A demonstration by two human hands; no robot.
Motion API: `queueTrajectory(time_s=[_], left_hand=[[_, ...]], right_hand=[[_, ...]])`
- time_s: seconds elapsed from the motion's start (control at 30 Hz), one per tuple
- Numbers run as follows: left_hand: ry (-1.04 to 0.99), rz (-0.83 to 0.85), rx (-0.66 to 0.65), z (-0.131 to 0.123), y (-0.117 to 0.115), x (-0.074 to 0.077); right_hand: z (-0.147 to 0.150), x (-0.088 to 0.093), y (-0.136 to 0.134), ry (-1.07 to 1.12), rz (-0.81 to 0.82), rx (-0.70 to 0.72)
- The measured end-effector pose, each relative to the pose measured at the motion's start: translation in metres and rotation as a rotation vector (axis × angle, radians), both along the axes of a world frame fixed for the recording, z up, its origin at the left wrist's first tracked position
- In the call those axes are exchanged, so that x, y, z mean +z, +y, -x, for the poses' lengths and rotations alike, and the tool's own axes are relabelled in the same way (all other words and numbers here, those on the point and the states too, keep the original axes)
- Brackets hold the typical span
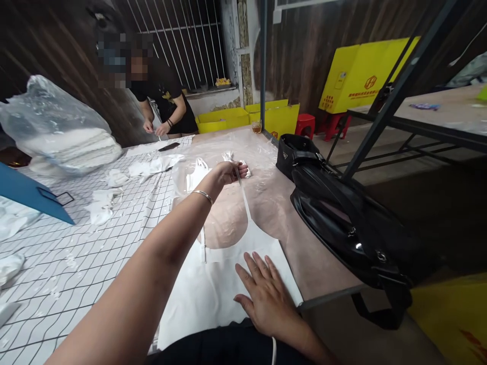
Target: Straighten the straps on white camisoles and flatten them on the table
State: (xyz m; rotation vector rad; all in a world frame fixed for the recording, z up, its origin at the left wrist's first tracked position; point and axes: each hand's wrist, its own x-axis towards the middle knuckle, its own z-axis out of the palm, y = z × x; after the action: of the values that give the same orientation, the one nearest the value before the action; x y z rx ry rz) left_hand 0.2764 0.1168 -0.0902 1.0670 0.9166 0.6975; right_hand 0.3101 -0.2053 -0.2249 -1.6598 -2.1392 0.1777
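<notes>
A white strappy garment [213,284] lies flat on the table in front of me. My left hand [233,172] reaches far forward and is closed on the end of one thin white strap [243,197], which runs taut back to the garment's body. My right hand [268,296] lies open, palm down, fingers spread, pressing the garment's lower right part near the table's front edge. A silver bangle [202,194] sits on my left wrist.
A black handbag [342,218] lies along the table's right edge. A plastic bag of stacked white pieces [64,132] and a blue board [30,192] sit at the left, with loose white scraps [102,203] on the checked cloth [76,263]. Another person [163,101] works at the far end near a glass [256,126].
</notes>
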Motion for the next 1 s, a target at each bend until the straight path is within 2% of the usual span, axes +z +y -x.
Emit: queueTrajectory(time_s=[0.1, 0.17, 0.27, 0.33, 0.4, 0.47, 0.53, 0.6, 0.7, 0.77, 0.93, 1.0], left_hand=[[-0.023, -0.099, 0.047, 0.002, -0.013, 0.011], [-0.028, -0.281, 0.040, 0.006, -0.033, 0.011], [-0.028, -0.600, -0.059, 0.014, -0.072, 0.002], [-0.020, -0.718, -0.136, 0.022, -0.098, -0.006], [-0.002, -0.760, -0.192, 0.029, -0.119, -0.012], [0.014, -0.755, -0.228, 0.035, -0.134, -0.016], [0.040, -0.743, -0.254, 0.039, -0.144, -0.017], [0.077, -0.750, -0.266, 0.043, -0.149, -0.017], [0.108, -0.761, -0.276, 0.046, -0.153, -0.016], [0.109, -0.766, -0.276, 0.046, -0.153, -0.016], [0.123, -0.804, -0.260, 0.047, -0.150, -0.018], [0.147, -0.867, -0.205, 0.049, -0.153, -0.019]], right_hand=[[-0.001, 0.001, 0.000, 0.050, 0.027, 0.004], [-0.007, 0.007, 0.003, 0.157, 0.082, 0.020], [-0.028, 0.028, 0.013, 0.517, 0.159, -0.008], [-0.048, 0.048, 0.024, 0.834, 0.144, -0.082], [-0.067, 0.070, 0.038, 1.096, 0.104, -0.143], [-0.080, 0.090, 0.050, 1.250, 0.098, -0.145], [-0.086, 0.105, 0.061, 1.331, 0.175, -0.082], [-0.087, 0.115, 0.068, 1.386, 0.334, 0.007], [-0.084, 0.118, 0.075, 1.426, 0.547, 0.058], [-0.082, 0.115, 0.079, 1.436, 0.601, 0.042], [-0.078, 0.106, 0.084, 1.478, 0.597, -0.030], [-0.077, 0.105, 0.085, 1.505, 0.550, -0.067]])
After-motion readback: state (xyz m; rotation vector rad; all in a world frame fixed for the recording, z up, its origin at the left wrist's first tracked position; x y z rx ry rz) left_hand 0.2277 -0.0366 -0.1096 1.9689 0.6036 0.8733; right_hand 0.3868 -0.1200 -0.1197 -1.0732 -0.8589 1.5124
